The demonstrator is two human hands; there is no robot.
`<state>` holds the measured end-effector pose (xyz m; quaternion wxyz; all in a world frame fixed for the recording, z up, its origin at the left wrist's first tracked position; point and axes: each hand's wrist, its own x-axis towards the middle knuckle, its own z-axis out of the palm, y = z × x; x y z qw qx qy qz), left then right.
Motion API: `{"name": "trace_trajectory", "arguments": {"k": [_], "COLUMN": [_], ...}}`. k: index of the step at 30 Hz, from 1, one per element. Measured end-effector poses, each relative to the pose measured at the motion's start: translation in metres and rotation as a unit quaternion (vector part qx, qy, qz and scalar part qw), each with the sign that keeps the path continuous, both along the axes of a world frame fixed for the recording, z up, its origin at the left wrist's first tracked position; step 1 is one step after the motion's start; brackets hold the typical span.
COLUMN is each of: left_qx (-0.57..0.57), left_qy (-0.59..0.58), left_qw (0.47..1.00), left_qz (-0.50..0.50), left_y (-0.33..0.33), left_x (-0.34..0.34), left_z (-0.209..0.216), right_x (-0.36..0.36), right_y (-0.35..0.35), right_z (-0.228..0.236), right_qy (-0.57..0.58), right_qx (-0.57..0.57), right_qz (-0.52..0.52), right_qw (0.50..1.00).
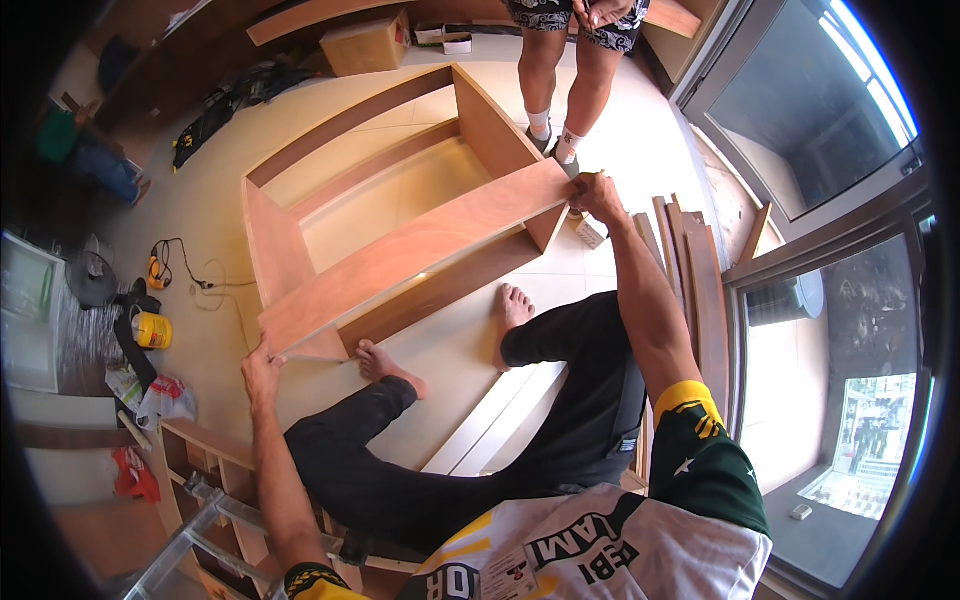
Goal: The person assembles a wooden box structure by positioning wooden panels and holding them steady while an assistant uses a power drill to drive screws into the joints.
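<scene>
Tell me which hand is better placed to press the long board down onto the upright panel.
Probably right. The right hand grips the long board end right beside the upright panel. The left hand holds the far end, away from it.

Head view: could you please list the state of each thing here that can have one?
Plywood board: lying flat across the frame, gripped at both ends.
Wooden cabinet frame: on its back, open side up.
Left hand: closed on the board's near corner.
Right hand: closed on its far end.
Cardboard box: shut.
</scene>
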<state>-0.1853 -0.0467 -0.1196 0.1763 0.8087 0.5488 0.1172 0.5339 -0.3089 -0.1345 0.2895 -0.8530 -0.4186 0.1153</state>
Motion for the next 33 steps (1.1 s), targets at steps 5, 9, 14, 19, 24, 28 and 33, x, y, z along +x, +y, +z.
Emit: {"name": "trace_trajectory", "arguments": {"k": [5,9,14,19,24,28,33], "left_qx": [0.052,0.153,0.095,0.061,0.000,-0.010,0.010], "left_qy": [0.130,0.008,0.033,0.079,0.086,0.119,0.109], "left_qw": [0.990,0.980,0.978,0.977,0.987,0.985,0.987], "left_qz": [0.018,-0.125,-0.183,-0.188,-0.134,-0.123,-0.117], "left_y": [-0.028,-0.020,0.025,0.044,0.023,0.029,0.027], "left_x": [0.058,0.128,0.224,0.226,0.231,0.231,0.232], "left_z": [0.064,0.068,0.041,-0.007,0.004,0.003,0.004], "right_x": [-0.032,-0.136,-0.191,-0.170,-0.179,-0.182,-0.182], "right_y": [0.016,0.082,0.159,0.158,0.148,0.151,0.153], "right_z": [0.029,0.061,0.035,0.004,0.025,0.024,0.021], "right_qy": [-0.181,-0.181,-0.160,-0.163,-0.139,-0.140,-0.139], "right_qx": [-0.034,0.037,-0.061,-0.109,-0.113,-0.121,-0.103], "right_qz": [0.044,0.110,0.233,0.171,0.170,0.156,0.152], "right_qw": [0.982,0.977,0.957,0.966,0.969,0.970,0.973]}}
